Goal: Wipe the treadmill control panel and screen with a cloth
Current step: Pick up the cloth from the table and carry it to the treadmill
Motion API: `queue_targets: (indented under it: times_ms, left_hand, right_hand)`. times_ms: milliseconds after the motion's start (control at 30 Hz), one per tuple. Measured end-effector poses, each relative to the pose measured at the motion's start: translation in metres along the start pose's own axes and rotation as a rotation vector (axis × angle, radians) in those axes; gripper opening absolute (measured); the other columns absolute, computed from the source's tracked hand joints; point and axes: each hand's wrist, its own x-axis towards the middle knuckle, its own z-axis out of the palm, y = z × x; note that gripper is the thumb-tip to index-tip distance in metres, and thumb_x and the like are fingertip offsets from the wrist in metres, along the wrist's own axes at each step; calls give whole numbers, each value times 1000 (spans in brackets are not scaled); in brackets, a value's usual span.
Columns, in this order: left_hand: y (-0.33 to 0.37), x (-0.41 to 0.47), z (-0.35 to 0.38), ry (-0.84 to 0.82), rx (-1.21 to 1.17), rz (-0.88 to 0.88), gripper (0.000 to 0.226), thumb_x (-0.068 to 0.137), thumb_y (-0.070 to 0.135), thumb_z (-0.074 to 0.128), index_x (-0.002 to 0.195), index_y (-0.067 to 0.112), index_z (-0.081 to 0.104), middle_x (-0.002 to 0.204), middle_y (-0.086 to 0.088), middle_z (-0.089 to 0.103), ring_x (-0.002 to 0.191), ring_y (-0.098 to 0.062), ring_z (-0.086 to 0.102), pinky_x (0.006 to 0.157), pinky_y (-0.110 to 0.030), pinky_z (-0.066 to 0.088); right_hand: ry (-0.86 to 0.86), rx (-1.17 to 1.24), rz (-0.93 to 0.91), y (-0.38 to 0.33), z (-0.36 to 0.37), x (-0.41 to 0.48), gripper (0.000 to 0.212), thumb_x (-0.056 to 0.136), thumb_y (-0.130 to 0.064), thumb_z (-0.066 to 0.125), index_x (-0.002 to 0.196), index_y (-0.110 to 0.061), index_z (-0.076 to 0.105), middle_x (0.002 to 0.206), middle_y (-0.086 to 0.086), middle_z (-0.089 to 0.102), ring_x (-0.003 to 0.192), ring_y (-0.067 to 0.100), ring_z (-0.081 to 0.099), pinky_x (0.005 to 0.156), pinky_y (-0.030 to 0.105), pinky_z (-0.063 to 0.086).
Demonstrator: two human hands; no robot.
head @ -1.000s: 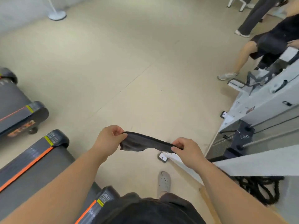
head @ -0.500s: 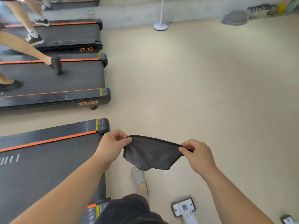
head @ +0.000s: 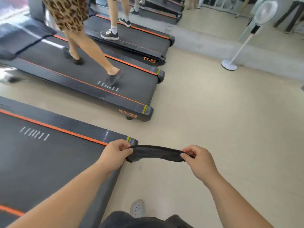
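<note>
A dark grey cloth (head: 154, 153) is stretched flat between my two hands at waist height. My left hand (head: 115, 153) pinches its left end and my right hand (head: 199, 159) pinches its right end. Under my left arm lies the rear end of the nearest treadmill (head: 49, 155), a dark belt with orange side stripes. No control panel or screen is in view.
Two more treadmills (head: 92, 83) stand beyond, each with a person walking on it (head: 92, 51). A white standing fan (head: 243, 37) is at the right near a low concrete step. Beige floor (head: 213, 122) lies ahead and right. My light shoe (head: 137, 208) shows below.
My view has swung left, from floor and a white machine to the row of treadmills. The cloth has gone from hanging loosely to being pulled into a flat band between both hands.
</note>
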Motion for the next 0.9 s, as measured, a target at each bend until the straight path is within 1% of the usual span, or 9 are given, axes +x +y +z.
queue_targets:
  times_ms: [100,233,333,400,467,533,667,767,900]
  left_hand:
    - [-12,12,-22,170,-9,-78,8,90,19,66,82,18,65,74,2,64,66,-15,53,58,-27,40]
    - [-32,20,-47,372,-118,-226,9,90,20,65,82,17,65,72,6,63,62,-13,51,55,-25,38]
    - [-43,23,-71,520,-162,-321,13,89,20,66,77,18,64,67,8,59,61,-11,50,57,-27,39]
    - [-49,24,-88,633,-233,-383,12,88,20,68,77,19,65,68,6,63,65,-15,54,63,-31,43]
    - [-50,22,-101,761,-315,-436,11,87,22,70,77,20,67,74,0,68,69,-17,57,70,-35,46]
    - [-45,20,-112,890,-360,-456,11,88,22,71,78,19,68,81,-7,70,72,-17,58,72,-34,47]
    - [-27,14,-146,1129,-398,-441,8,88,24,72,80,21,70,81,-4,72,74,-14,62,74,-34,50]
    - [-21,5,-179,1269,-432,-402,10,89,22,72,79,22,70,80,-9,71,72,-14,62,73,-36,51]
    - [-26,-1,-226,1369,-457,-370,9,90,20,72,81,19,71,81,-12,71,73,-21,65,73,-38,54]
  right_hand:
    - [-145,-79,-94,-38,30,56,14,91,-14,74,83,-26,74,76,-14,74,73,1,65,62,12,44]
    - [-324,-141,-195,-80,84,121,13,90,-14,76,83,-25,74,79,-10,75,77,6,68,69,22,48]
    - [-485,-137,-273,-115,130,164,16,91,-13,75,81,-25,73,71,-11,74,68,4,67,71,30,53]
    - [-626,-119,-338,-141,159,188,16,93,-9,71,82,-21,72,67,-16,71,61,0,62,67,26,48]
    - [-742,-130,-421,-168,185,207,16,93,-8,70,82,-19,71,69,-16,71,61,-2,60,64,19,46]
    - [-837,-134,-462,-196,207,223,14,93,-8,69,83,-17,72,74,-11,75,67,6,66,65,22,50]
    - [-959,-126,-556,-258,250,238,14,93,-10,71,86,-21,74,82,-11,77,81,10,72,81,35,57]
    - [-1019,-108,-666,-306,281,238,16,93,-10,73,87,-24,74,83,-12,77,83,9,72,81,33,56]
    - [-1052,-151,-818,-360,330,233,15,93,-14,74,86,-27,74,80,-18,75,79,3,69,76,28,53]
